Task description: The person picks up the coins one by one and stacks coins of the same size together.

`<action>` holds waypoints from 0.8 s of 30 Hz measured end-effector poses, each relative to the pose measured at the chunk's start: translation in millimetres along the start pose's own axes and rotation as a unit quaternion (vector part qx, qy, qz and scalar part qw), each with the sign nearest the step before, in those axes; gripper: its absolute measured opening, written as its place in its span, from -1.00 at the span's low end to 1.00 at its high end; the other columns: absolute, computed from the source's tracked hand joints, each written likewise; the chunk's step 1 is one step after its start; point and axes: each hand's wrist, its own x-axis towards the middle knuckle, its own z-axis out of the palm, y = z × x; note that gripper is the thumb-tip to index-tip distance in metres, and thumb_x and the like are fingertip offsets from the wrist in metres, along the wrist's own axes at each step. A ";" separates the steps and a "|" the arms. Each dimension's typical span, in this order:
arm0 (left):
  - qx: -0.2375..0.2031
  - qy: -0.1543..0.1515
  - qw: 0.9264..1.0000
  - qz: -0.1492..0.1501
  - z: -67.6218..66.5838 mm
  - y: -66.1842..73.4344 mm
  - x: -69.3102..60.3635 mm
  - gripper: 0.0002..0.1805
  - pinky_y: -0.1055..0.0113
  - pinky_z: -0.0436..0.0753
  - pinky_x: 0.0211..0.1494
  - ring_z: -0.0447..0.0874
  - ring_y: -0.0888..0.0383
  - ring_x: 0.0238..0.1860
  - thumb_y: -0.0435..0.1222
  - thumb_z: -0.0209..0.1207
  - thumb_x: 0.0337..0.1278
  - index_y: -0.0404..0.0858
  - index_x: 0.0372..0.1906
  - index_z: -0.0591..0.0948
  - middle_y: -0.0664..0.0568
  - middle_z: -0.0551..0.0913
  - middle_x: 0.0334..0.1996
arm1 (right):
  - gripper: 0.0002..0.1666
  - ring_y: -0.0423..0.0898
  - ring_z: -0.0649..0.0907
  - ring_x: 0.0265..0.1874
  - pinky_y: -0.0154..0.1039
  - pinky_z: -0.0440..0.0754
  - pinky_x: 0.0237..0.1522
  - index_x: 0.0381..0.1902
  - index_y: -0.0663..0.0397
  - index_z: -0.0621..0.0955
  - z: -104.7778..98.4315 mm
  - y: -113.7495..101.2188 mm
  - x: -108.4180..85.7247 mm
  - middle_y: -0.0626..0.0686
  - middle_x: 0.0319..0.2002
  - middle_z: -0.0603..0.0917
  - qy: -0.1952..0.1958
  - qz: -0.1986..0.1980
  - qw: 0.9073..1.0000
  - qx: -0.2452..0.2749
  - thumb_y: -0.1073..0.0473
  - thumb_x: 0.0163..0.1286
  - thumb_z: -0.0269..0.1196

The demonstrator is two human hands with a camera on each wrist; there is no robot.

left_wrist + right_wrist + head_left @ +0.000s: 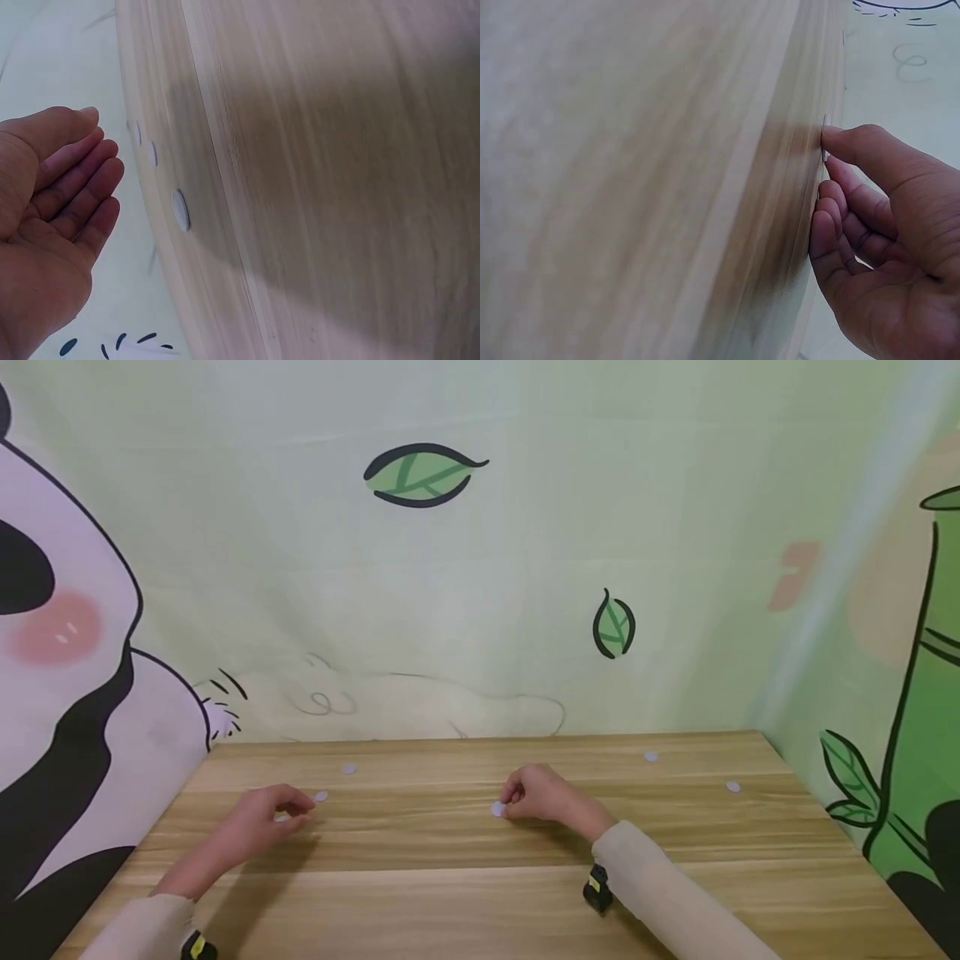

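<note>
Several small white discs lie on the wooden table. My right hand (547, 795) is at the middle of the table and pinches one white disc (498, 809) between thumb and index finger. The right wrist view shows this disc (826, 127) edge-on at the fingertips, with the other fingers curled near the wood. On the left, my left hand (262, 818) hovers above the table with loosely bent fingers and nothing in them. Partly seen behind its fingers is a disc (281, 817). Farther off lie two more, a nearer disc (321, 796) and a farther disc (349, 768).
Toward the right of the wooden table (420, 902) lie a disc (650, 757) near the back edge and another disc (733, 787) closer to the right edge. Behind the table hangs a pale green backdrop (300, 568) with printed leaves, a panda and bamboo.
</note>
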 end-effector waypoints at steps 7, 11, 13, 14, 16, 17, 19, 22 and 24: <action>0.009 0.001 1.000 -0.005 -2.3 -8.9 -6.2 -0.88 -0.11 0.63 0.01 0.69 0.05 -0.23 -0.43 0.36 0.17 -0.37 -0.20 0.71 -0.02 0.75 -0.28 | -0.89 -0.28 0.50 -0.49 -0.42 0.47 -0.39 -0.40 0.14 0.72 1.1 -1.4 0.0 -0.14 -0.52 0.59 0.001 -0.001 1.000 0.004 0.30 0.17 0.49; 0.015 0.003 1.000 -0.012 -3.9 -16.4 -11.2 -0.88 -0.08 0.64 -0.01 0.69 0.04 -0.24 -0.46 0.36 0.14 -0.38 -0.21 0.71 -0.04 0.74 -0.27 | -0.89 -0.28 0.49 -0.49 -0.42 0.46 -0.39 -0.39 0.14 0.72 2.2 -1.6 0.8 -0.14 -0.52 0.59 -0.003 0.004 1.000 0.001 0.29 0.17 0.49; 0.018 0.006 1.000 -0.014 -5.2 -19.5 -13.0 -0.88 -0.09 0.64 -0.03 0.68 0.03 -0.24 -0.45 0.37 0.14 -0.38 -0.22 0.71 -0.04 0.74 -0.28 | -0.89 -0.28 0.49 -0.49 -0.42 0.47 -0.39 -0.38 0.14 0.72 2.2 -1.8 0.8 -0.13 -0.52 0.60 -0.005 0.007 1.000 0.001 0.29 0.17 0.49; 0.018 0.008 1.000 -0.015 -5.7 -20.6 -13.7 -0.88 -0.09 0.64 -0.03 0.68 0.03 -0.24 -0.44 0.37 0.14 -0.38 -0.22 0.71 -0.03 0.74 -0.28 | -0.89 -0.28 0.50 -0.48 -0.42 0.47 -0.39 -0.38 0.14 0.73 1.8 -2.1 0.6 -0.13 -0.51 0.60 -0.004 0.009 1.000 0.001 0.30 0.16 0.49; 0.016 0.012 1.000 -0.015 -6.8 -23.1 -14.5 -0.88 -0.11 0.63 -0.02 0.69 0.03 -0.24 -0.43 0.38 0.14 -0.38 -0.22 0.71 -0.03 0.74 -0.28 | -0.89 -0.28 0.50 -0.48 -0.42 0.48 -0.38 -0.37 0.15 0.73 0.9 -2.3 0.1 -0.12 -0.50 0.61 -0.003 0.010 1.000 0.002 0.30 0.16 0.49; 0.016 0.013 1.000 -0.016 -7.1 -24.1 -14.9 -0.88 -0.11 0.63 -0.01 0.69 0.03 -0.24 -0.42 0.39 0.14 -0.37 -0.23 0.71 -0.03 0.74 -0.28 | -0.89 -0.28 0.50 -0.48 -0.42 0.48 -0.38 -0.37 0.15 0.73 0.4 -2.4 -0.1 -0.12 -0.50 0.61 -0.002 0.009 1.000 0.002 0.30 0.16 0.49; 0.021 0.019 0.999 -0.014 -7.3 -27.3 -16.0 -0.87 -0.07 0.65 -0.02 0.69 0.06 -0.24 -0.42 0.41 0.12 -0.35 -0.24 0.71 -0.01 0.74 -0.29 | -0.89 -0.27 0.51 -0.48 -0.42 0.49 -0.38 -0.38 0.16 0.73 -0.5 -2.2 -0.3 -0.12 -0.51 0.61 0.001 0.008 1.000 0.002 0.31 0.15 0.49; 0.027 0.020 0.999 -0.016 -7.8 -33.7 -18.0 -0.85 0.00 0.66 -0.05 0.69 0.07 -0.24 -0.40 0.43 0.09 -0.34 -0.25 0.72 0.01 0.74 -0.29 | -0.89 -0.27 0.50 -0.48 -0.41 0.47 -0.38 -0.39 0.16 0.72 -0.6 -1.5 0.0 -0.11 -0.51 0.60 0.001 0.009 1.000 0.003 0.31 0.16 0.49; 0.028 0.019 0.999 -0.020 -8.4 -38.2 -19.7 -0.83 0.06 0.67 -0.09 0.69 0.06 -0.25 -0.40 0.45 0.05 -0.34 -0.25 0.72 0.01 0.74 -0.30 | -0.89 -0.27 0.50 -0.48 -0.41 0.47 -0.39 -0.39 0.15 0.72 -0.1 -0.7 0.3 -0.12 -0.52 0.60 0.000 0.010 1.000 0.005 0.31 0.16 0.49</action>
